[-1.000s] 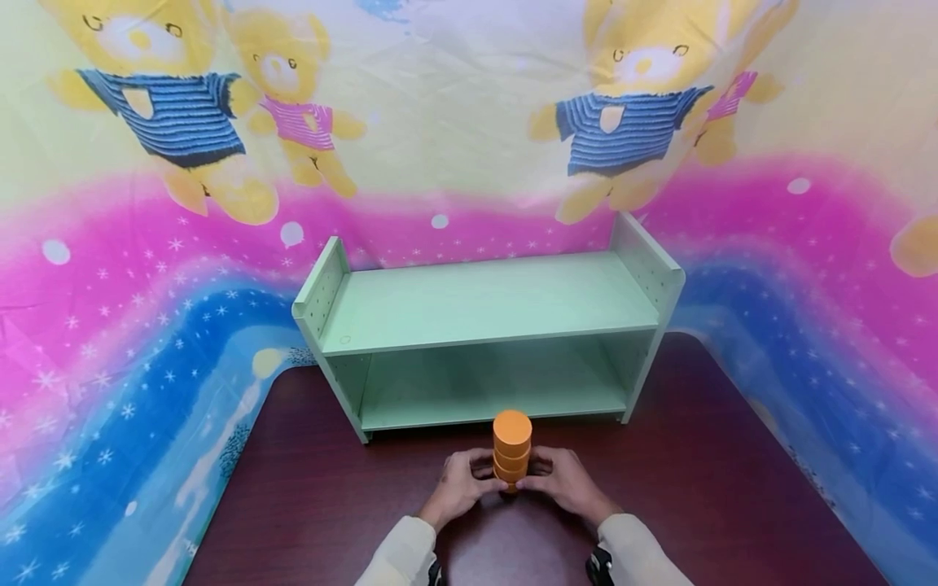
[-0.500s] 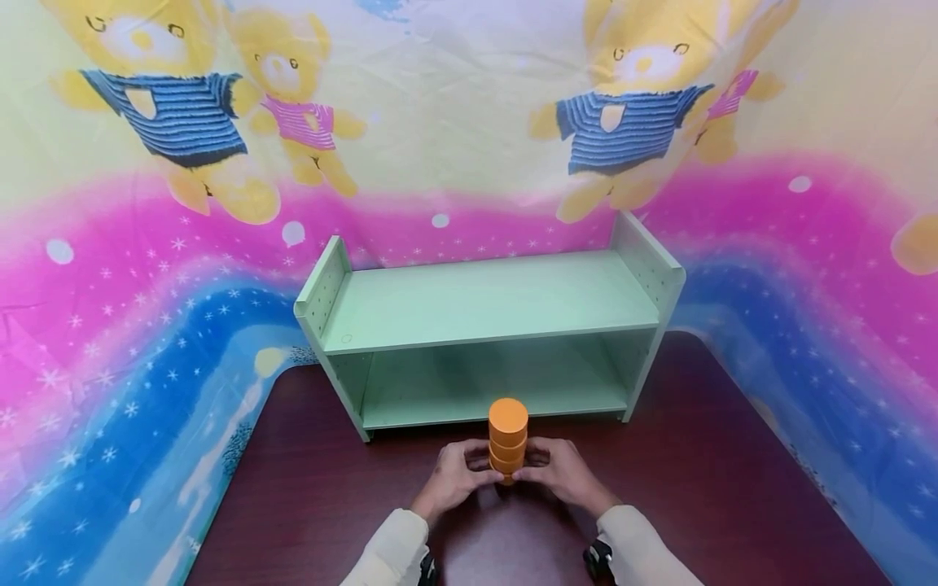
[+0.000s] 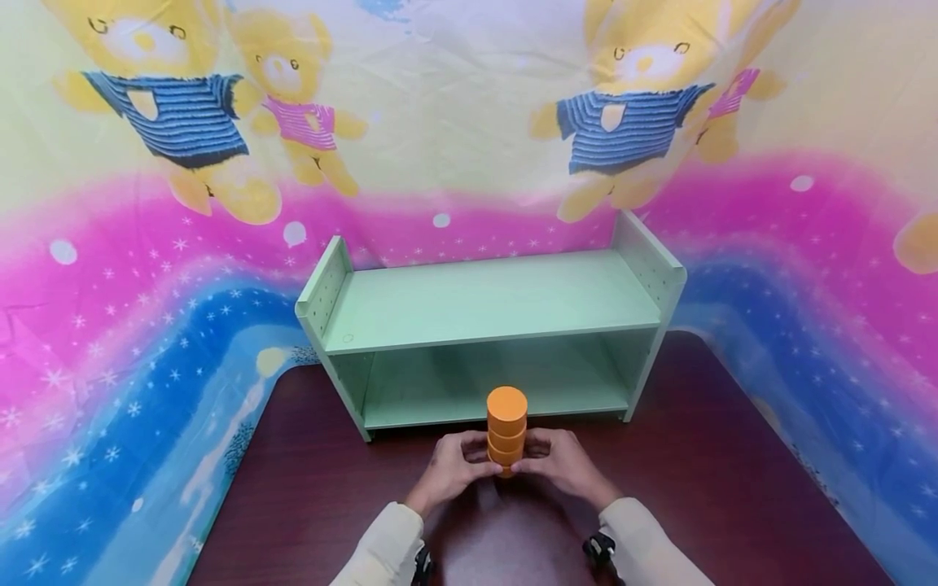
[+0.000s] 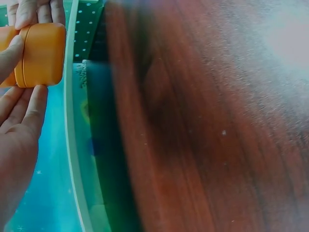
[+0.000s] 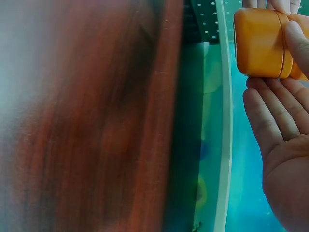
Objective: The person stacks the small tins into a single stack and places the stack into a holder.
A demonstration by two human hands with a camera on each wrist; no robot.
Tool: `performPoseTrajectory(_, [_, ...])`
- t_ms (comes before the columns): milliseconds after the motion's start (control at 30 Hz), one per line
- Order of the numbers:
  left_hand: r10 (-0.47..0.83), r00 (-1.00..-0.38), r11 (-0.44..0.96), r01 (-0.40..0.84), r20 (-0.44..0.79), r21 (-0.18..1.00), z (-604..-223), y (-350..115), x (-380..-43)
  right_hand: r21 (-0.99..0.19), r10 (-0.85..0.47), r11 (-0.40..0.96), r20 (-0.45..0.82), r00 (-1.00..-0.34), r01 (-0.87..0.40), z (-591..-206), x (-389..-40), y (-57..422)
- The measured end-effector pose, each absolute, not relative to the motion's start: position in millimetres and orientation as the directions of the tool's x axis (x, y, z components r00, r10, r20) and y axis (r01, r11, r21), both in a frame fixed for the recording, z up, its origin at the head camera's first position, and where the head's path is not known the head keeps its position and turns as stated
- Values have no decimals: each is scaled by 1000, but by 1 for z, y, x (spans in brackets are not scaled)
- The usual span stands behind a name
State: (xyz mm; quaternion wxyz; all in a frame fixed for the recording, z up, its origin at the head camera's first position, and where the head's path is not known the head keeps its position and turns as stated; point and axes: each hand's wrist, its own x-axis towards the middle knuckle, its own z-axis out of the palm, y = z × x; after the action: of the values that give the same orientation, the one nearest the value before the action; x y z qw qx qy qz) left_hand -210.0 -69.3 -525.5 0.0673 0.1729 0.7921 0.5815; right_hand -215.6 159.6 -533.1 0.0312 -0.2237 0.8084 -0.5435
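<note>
An upright stack of several orange round canisters (image 3: pixel 506 423) is held between both hands in front of the green shelf (image 3: pixel 491 301). My left hand (image 3: pixel 450 468) grips its left side low down, thumb in front and fingers behind. From the right, my right hand (image 3: pixel 564 464) grips it the same way, the two thumbs almost meeting. Both wrist views show the lowest canister (image 4: pixel 44 55) with a seam around it. It is off the table, with a gap beneath. The upper canisters are cut off in those views.
The green two-level shelf stands at the back of the dark red-brown table (image 3: pixel 681 488), its lower board (image 3: pixel 440 403) just beyond the stack. A curtain (image 3: pixel 454 146) printed with bears hangs behind it and along both sides.
Both hands have raised the orange stack and carried it slightly toward the shelf. The grip looks the same, and the shelf has not moved.
</note>
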Motion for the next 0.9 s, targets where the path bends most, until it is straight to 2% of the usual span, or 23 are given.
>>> performPoseTrajectory(600, [400, -913, 233, 187, 81, 954, -495, -78, -214, -890, -391, 312, 199, -899, -332, -503, -216, 155])
performPoseTrajectory(900, [418, -905, 207, 179, 78, 962, -482, -84, -216, -861, -393, 361, 208, -896, -358, -491, -217, 151])
